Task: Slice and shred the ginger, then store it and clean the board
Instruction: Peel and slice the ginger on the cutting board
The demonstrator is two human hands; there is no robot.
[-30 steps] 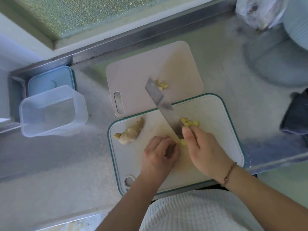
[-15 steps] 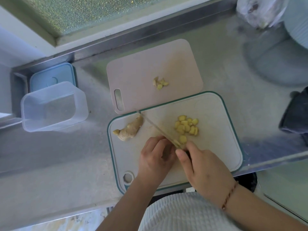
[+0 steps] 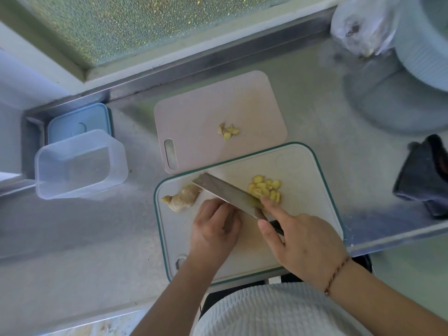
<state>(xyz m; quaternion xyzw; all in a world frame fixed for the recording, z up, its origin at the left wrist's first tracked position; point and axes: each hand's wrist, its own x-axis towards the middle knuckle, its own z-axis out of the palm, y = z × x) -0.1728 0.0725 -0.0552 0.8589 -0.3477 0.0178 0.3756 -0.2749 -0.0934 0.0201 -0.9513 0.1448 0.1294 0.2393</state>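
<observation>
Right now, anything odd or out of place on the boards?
Mostly tidy. One oddity: a small clump of ginger scraps sits alone on the pink board, apart from the slice pile on the green-rimmed board. Nothing spilled onto the counter.

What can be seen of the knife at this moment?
The knife has a broad, rectangular, grey metal blade and a dark handle, mostly hidden in the right hand that grips it, forefinger stretched along the blade's side. It lies slantwise over the green-rimmed cutting board, tip toward the unpeeled ginger piece, its face tilted toward the camera. The left hand sits curled against its edge.
</observation>
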